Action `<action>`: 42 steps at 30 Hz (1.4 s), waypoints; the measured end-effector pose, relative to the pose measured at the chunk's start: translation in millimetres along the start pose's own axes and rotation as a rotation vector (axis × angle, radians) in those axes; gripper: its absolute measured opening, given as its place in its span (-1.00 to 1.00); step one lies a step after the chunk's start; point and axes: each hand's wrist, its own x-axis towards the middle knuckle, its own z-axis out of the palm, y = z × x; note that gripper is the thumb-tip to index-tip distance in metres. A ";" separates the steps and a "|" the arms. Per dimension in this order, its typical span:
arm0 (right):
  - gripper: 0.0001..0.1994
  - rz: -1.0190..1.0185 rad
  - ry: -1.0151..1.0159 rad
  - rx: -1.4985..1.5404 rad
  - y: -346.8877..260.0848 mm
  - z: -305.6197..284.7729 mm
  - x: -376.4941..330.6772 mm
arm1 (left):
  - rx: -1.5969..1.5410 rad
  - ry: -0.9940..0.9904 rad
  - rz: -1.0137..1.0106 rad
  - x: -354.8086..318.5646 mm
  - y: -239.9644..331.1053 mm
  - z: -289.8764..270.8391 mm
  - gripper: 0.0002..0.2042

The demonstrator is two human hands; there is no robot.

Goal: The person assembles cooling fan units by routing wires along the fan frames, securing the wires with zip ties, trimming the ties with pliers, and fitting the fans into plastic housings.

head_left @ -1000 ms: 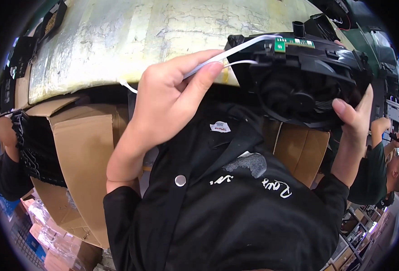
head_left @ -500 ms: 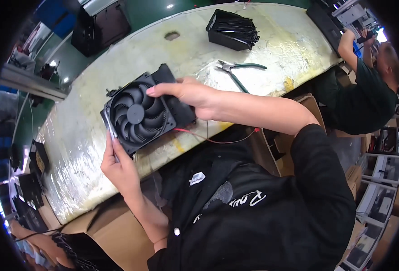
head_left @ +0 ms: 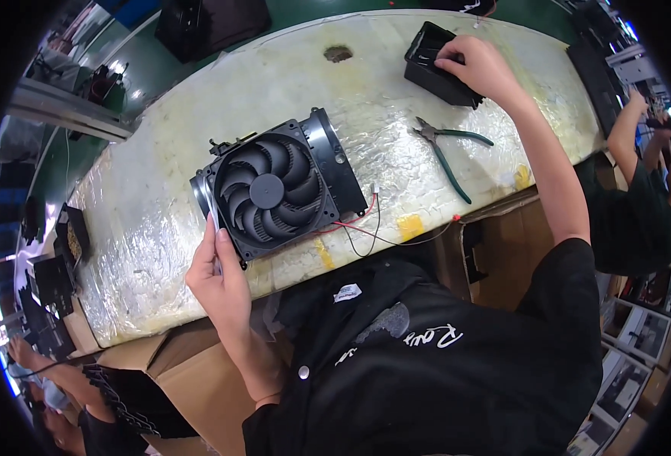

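My left hand pinches the fan by one corner; right hand fingers dip into the black tray; the fan could tip and tug its wires.

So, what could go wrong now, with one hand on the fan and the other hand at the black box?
The left hand alone steadies the fan, which stands near the table edge; it might tip or slide off. Its loose red and black wires trail over that edge and could snag on the sleeve. The right hand reaches over the pliers to the black box, so the forearm may knock them.
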 end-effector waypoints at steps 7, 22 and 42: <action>-0.85 -0.105 0.063 0.092 6.8 7.8 -0.7 | -0.066 0.010 0.007 -0.6 -0.2 0.5 -0.69; -0.85 -0.250 0.022 0.082 12.5 5.4 6.6 | -0.076 -0.007 0.026 0.2 -5.5 -2.4 -0.69; -0.81 -0.140 -0.088 0.734 -83.6 -38.4 -10.1 | -0.310 -0.033 -0.011 -4.2 0.9 -8.5 -0.52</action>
